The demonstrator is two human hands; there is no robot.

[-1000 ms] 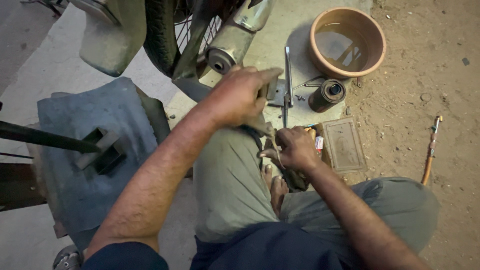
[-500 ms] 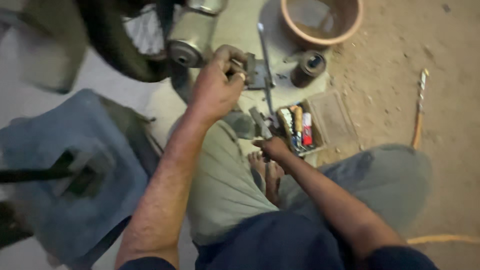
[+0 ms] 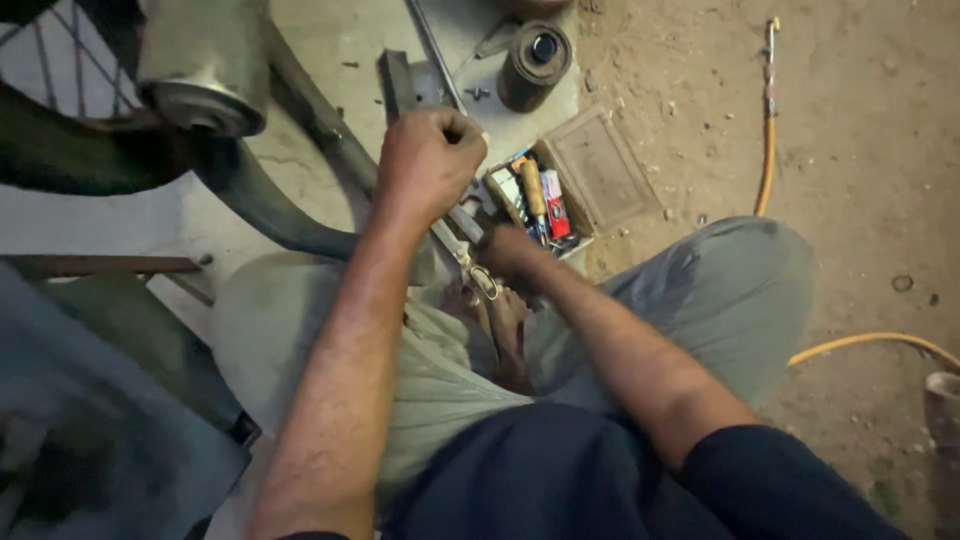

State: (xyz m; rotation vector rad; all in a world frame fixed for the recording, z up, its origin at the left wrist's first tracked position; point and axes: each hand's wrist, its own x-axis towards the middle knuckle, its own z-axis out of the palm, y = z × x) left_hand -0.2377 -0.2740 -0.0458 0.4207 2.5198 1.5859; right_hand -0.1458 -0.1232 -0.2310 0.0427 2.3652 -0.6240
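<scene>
My left hand (image 3: 430, 160) is a closed fist gripping a grey metal tool (image 3: 462, 228) that sticks out below it toward my lap. It is just in front of a flat metal bracket (image 3: 400, 85) on the concrete. My right hand (image 3: 512, 250) rests at the near edge of a small open box (image 3: 505, 185) holding a wooden-handled tool (image 3: 533, 195) and a red item (image 3: 555, 205). Its fingers curl downward and are hidden. A metal ring (image 3: 483, 282) lies beside it by my bare foot (image 3: 505, 330).
A motorcycle wheel (image 3: 60, 110), a silver exhaust end (image 3: 200, 70) and a dark curved pipe (image 3: 260, 200) fill the upper left. A dark cylinder (image 3: 535, 60) and a thin rod (image 3: 430, 45) lie beyond the box lid (image 3: 600, 165). A yellow hose (image 3: 768, 150) crosses the dirt.
The view has tilted down and closed in; the clay bowl has left the top edge. My left fist has come back from the bracket toward the box. My right hand stays by the box.
</scene>
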